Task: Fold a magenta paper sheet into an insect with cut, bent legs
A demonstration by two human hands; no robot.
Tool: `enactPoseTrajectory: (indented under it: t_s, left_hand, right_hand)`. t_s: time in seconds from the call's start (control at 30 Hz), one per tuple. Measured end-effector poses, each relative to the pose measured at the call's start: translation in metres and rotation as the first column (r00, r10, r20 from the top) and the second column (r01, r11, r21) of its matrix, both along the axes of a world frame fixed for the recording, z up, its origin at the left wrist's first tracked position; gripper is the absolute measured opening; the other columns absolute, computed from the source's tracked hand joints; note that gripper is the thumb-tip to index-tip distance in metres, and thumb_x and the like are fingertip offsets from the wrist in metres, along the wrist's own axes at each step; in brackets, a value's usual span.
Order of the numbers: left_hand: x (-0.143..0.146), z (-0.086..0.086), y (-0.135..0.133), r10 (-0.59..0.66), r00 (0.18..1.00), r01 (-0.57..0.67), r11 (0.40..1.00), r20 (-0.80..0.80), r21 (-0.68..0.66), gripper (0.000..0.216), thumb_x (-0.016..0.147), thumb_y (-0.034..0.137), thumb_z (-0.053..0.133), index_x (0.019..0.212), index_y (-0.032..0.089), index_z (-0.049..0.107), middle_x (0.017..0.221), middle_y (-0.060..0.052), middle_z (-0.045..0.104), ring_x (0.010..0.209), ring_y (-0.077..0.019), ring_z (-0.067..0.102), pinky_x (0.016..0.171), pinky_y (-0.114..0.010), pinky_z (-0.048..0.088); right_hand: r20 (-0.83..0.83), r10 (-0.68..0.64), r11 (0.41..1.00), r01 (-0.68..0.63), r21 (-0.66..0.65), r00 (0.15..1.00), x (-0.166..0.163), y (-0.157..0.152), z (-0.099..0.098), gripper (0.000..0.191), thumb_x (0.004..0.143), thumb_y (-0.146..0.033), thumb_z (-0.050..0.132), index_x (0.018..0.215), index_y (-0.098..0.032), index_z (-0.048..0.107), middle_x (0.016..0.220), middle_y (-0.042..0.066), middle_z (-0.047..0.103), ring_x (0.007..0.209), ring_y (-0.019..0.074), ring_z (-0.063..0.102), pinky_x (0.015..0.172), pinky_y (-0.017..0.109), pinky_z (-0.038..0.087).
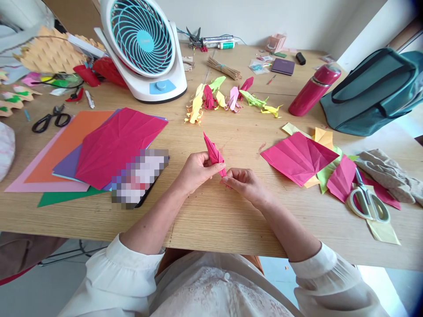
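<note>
A narrow, folded magenta origami piece (214,151) points up and away from me, above the middle of the wooden table (224,229). My left hand (197,171) is closed round its middle, thumb on top. Lower down, my right hand (243,184) pinches the near end of the same piece between thumb and finger. The fingertips hide part of that end. Beyond my hands lie several finished origami figures (233,97) in yellow, green, pink and magenta.
On the left are coloured paper sheets (122,141), a phone (140,178), black scissors (51,119) and a white fan (142,48). To the right are creased paper (299,156), white-handled scissors (368,204), a grey cloth (390,174), a magenta flask (313,90) and a teal bag (370,94).
</note>
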State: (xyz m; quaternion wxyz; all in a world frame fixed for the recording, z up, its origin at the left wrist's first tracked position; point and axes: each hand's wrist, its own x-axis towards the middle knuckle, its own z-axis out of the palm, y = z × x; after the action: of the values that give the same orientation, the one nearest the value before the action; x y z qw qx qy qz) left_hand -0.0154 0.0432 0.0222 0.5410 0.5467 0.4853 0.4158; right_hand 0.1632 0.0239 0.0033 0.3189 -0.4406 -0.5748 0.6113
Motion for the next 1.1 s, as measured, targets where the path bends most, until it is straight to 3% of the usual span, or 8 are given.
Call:
enactPoseTrajectory:
  t_s: [0.17,0.33,0.47,0.6,1.1]
  left_hand:
    - [-0.0015,0.0013,0.0016,0.027,0.998,-0.026,1.000,0.059,-0.006,0.034,0.066,0.043,0.082,0.075,0.014,0.067,0.064,0.001,0.061,0.052,-0.0068,0.044,0.046,-0.020,0.035]
    - [-0.0014,0.0032,0.0028,0.047,0.993,-0.043,0.998,0.109,-0.039,0.036,0.062,0.042,0.085,0.073,0.013,0.067,0.063,0.001,0.060,0.052,-0.0067,0.044,0.046,-0.020,0.035]
    - [-0.0014,0.0037,0.0037,0.055,0.988,-0.048,0.998,0.144,-0.050,0.035,0.062,0.041,0.085,0.072,0.013,0.067,0.063,0.001,0.061,0.052,-0.0065,0.045,0.046,-0.020,0.035]
    - [-0.0012,0.0036,0.0038,0.035,0.989,-0.027,0.998,0.142,-0.059,0.035,0.062,0.041,0.086,0.071,0.014,0.067,0.061,0.002,0.060,0.051,-0.0063,0.044,0.046,-0.020,0.034]
    - [-0.0031,0.0063,0.0038,0.038,0.990,-0.034,0.999,0.134,-0.035,0.032,0.067,0.038,0.084,0.073,0.014,0.064,0.063,0.003,0.059,0.052,-0.0062,0.043,0.049,-0.020,0.036]
  right_hand:
    - [0.016,0.029,1.000,-0.029,0.010,0.999,0.0013,-0.0007,0.0007,0.049,0.078,-0.066,0.068,0.071,-0.018,0.063,0.064,0.000,0.056,0.059,0.0113,0.041,0.057,0.028,0.029]
    - [0.070,0.025,0.996,-0.031,0.085,0.997,0.0015,-0.0010,0.0006,0.053,0.080,-0.069,0.064,0.066,-0.019,0.057,0.057,-0.005,0.042,0.054,0.0093,0.030,0.053,0.028,0.022]
    - [-0.009,0.026,0.999,-0.026,0.038,1.000,-0.0006,-0.0019,0.0005,0.051,0.078,-0.068,0.067,0.071,-0.019,0.058,0.063,-0.003,0.048,0.058,0.0101,0.036,0.056,0.027,0.026]
    - [-0.069,-0.015,1.000,0.017,0.014,0.997,-0.0017,-0.0028,0.0003,0.048,0.076,-0.065,0.071,0.073,-0.020,0.055,0.062,-0.005,0.044,0.057,0.0095,0.031,0.055,0.027,0.024]
    - [0.009,0.025,0.999,-0.025,0.035,1.000,0.0008,-0.0023,0.0062,0.049,0.076,-0.062,0.072,0.067,-0.020,0.050,0.059,-0.007,0.040,0.055,0.0084,0.029,0.053,0.026,0.021]
